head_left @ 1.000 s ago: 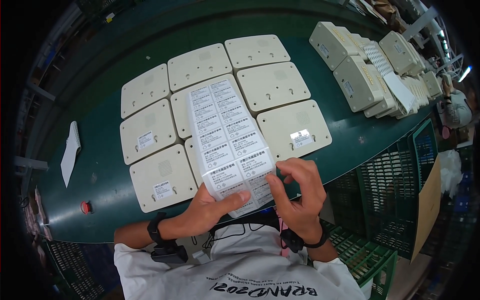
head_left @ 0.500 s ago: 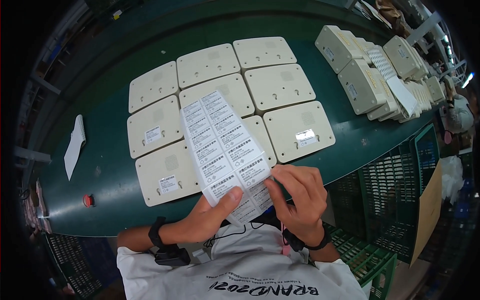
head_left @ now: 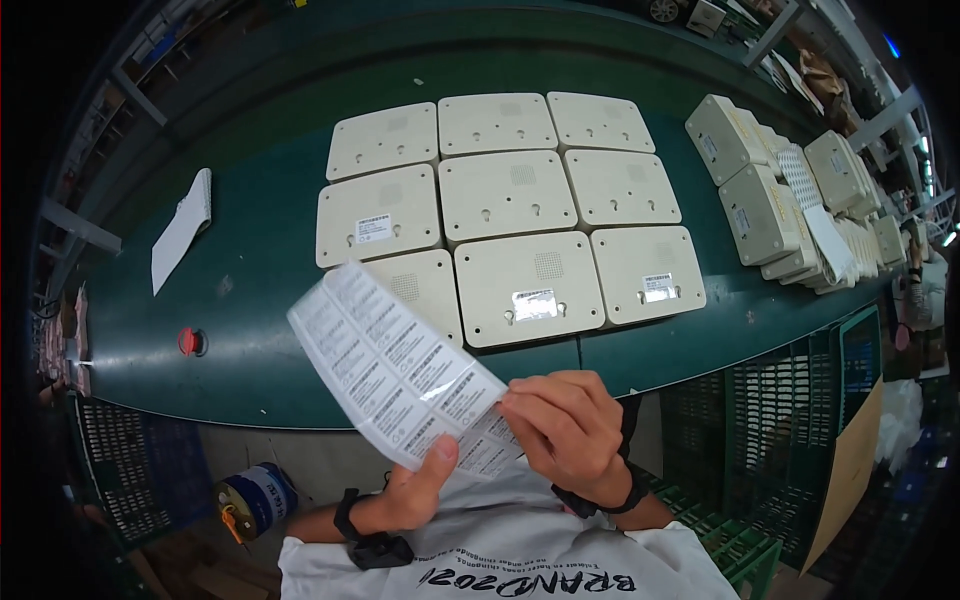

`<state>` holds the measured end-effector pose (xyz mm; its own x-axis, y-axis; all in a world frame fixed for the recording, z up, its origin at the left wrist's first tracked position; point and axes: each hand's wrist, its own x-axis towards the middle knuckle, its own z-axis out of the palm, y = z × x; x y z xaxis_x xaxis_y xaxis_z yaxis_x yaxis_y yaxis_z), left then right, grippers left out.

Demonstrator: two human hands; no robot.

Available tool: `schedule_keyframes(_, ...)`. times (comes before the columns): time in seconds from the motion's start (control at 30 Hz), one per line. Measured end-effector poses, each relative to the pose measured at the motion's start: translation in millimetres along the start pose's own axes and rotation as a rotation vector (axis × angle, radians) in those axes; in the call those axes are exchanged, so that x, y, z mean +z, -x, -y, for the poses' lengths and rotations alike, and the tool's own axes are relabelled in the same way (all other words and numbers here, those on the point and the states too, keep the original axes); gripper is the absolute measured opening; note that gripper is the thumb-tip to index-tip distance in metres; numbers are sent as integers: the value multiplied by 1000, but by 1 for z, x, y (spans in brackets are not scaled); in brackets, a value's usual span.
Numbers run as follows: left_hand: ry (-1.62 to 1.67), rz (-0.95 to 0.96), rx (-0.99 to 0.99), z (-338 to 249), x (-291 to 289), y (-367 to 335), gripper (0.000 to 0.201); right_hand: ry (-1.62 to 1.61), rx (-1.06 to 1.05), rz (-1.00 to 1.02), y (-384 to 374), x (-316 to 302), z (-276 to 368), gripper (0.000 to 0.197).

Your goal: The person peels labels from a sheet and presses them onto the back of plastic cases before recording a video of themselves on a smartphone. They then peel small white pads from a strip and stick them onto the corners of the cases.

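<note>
A long white sheet of printed stickers [head_left: 385,362] is held up in front of my chest, tilted to the upper left. My left hand [head_left: 412,488] pinches its lower edge with the thumb on top. At the sheet's lower right corner, the curled fingers of my right hand [head_left: 568,428] pick at a sticker. Beyond the sheet, several flat cream plastic casings [head_left: 505,195] lie face down in rows on the green belt [head_left: 250,250]. Three of them carry a small label, such as the front middle one [head_left: 535,300].
A stack of more cream casings [head_left: 765,195] stands at the belt's right end. A white notepad [head_left: 182,228] lies at the left, with a red button [head_left: 190,342] near the front edge. Green crates [head_left: 770,440] sit below on the right, a round tin [head_left: 252,497] on the floor.
The sheet has swung off the casings, down and to the left, uncovering the middle rows. The front middle casing now shows a label. Both hands stayed together at the sheet's lower end.
</note>
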<state>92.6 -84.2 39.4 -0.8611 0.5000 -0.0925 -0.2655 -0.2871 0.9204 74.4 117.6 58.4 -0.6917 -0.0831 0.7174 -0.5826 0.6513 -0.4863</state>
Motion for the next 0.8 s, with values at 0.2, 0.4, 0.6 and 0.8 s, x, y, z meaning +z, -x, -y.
schedule_keyframes(0.2, -18, -160, 158, 12, -3, 31, 46, -61, -119, 75, 0, 15, 20, 27)
schedule_keyframes(0.4, -28, -398, 174, 17, -16, 52, 55, -264, -168, 226, -1, 25, 34, 23)
schedule_keyframes(0.6, 4, -598, 306, 6, -47, 46, 54, -685, -28, 489, -40, -2, 21, 16)
schedule_keyframes(0.8, -101, -769, 614, -39, -117, -16, 54, -749, 473, 335, -84, -32, -54, 16)
